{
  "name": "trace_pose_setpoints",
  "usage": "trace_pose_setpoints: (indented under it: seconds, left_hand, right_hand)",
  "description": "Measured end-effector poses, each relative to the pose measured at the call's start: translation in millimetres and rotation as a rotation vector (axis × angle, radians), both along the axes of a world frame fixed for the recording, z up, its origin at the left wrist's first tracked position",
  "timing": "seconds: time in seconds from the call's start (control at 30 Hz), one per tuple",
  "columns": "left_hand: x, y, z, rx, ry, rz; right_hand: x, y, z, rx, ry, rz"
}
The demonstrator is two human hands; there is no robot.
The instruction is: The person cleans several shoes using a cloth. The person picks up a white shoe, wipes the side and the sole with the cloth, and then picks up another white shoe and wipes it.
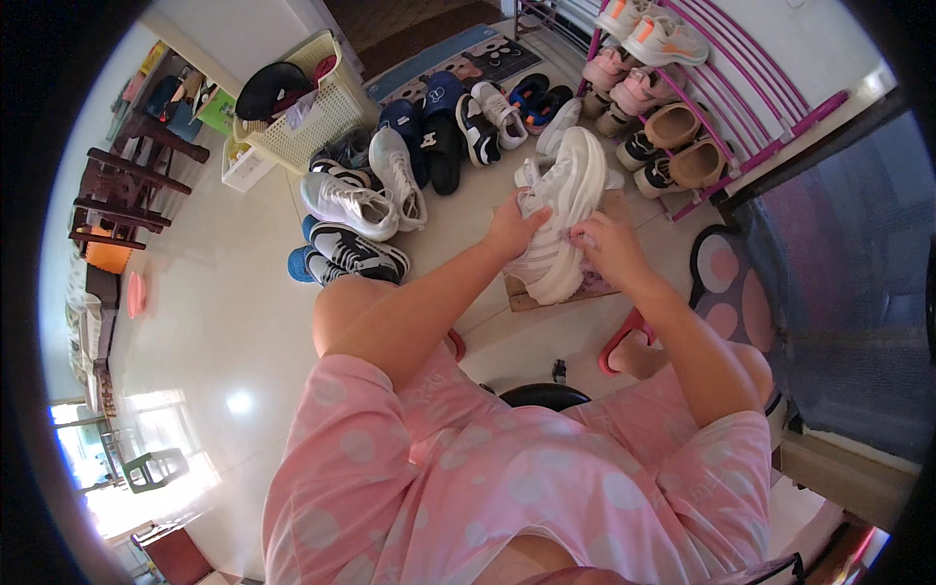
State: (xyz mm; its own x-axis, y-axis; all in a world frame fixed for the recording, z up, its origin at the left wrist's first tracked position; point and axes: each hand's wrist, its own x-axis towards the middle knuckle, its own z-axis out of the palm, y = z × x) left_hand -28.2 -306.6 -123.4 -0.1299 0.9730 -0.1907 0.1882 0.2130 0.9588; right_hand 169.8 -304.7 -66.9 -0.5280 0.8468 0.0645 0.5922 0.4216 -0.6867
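Observation:
A white lace-up sneaker (559,212) is tilted up on its side before me, its pale sole turned to the right. My left hand (515,225) grips it by the opening and upper. At the side of the sneaker, the fingers of my right hand (613,248) are closed on a pinkish-purple cloth (596,279), a bit of which shows at the fingertips against the shoe. Another white shoe (529,172) stands just behind, partly hidden. Below lies a low brown board or box (528,298), mostly covered by the sneaker.
Several pairs of sneakers (351,201) and dark slippers (441,150) line the floor ahead and left. A purple-railed shoe rack (753,164) stands right, near a paw-shaped mat (731,292). A cream plastic basket (322,121) is at the back left. Red slippers (620,340) are on my feet.

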Motion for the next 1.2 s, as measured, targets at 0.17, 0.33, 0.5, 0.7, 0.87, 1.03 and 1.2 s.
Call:
trace_pose_setpoints:
  seconds: [0.17, 0.33, 0.5, 0.7, 0.87, 1.03, 1.2]
  left_hand:
    - [3.0, -4.0, 17.6, -0.015, 0.010, -0.020]
    - [2.4, -1.2, 12.3, -0.050, 0.144, -0.018]
    - [0.4, 2.6, 0.9, -0.033, 0.155, -0.053]
    - [1.8, 11.7, -20.7, -0.024, 0.127, -0.049]
    - [12.6, 11.9, -6.5, -0.073, 0.132, -0.057]
    - [2.7, 10.7, -10.5, 0.017, 0.104, -0.033]
    - [8.4, 4.9, 7.6, -0.030, 0.106, -0.048]
  right_hand:
    - [3.1, -22.2, 7.5, 0.153, -0.086, 0.179]
    - [0.5, -44.2, 8.2, 0.124, -0.194, 0.355]
    - [-1.4, -60.1, 6.8, 0.081, -0.374, 0.610]
    - [18.3, -20.8, 0.2, 0.143, 0.051, 0.048]
    - [29.9, 9.3, -3.2, 0.001, 0.201, -0.313]
    - [16.2, 14.7, -9.6, 0.208, -0.048, -0.176]
    - [15.6, 15.0, -6.7, 0.239, -0.074, -0.135]
